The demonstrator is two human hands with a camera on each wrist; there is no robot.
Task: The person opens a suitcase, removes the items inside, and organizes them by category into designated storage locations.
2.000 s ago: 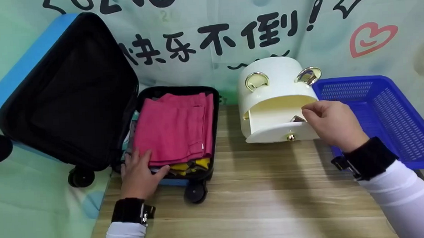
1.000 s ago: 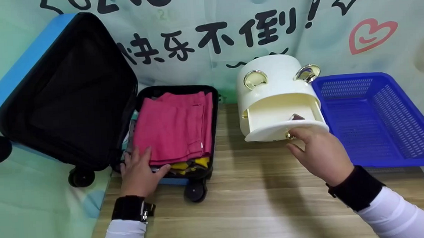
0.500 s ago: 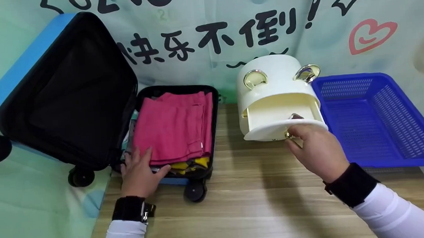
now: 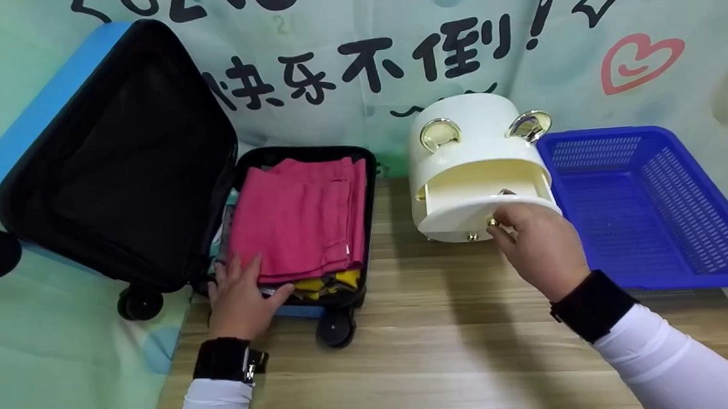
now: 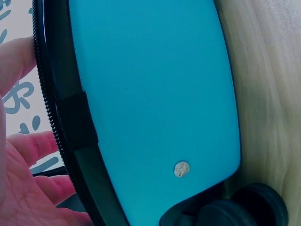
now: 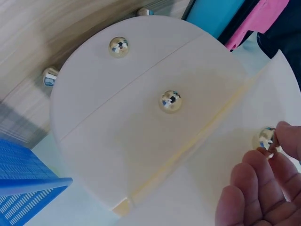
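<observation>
The head view looks forward and down across the table. Close up, the left wrist view faces the suitcase, the right wrist view the white cabinet, which the head view shares.

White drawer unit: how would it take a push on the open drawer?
Likely little flex: the white drawer unit looks like hard, glossy plastic. It may skid on its small gold feet. The open drawer shows just one small item, so probably slides in easily.
</observation>
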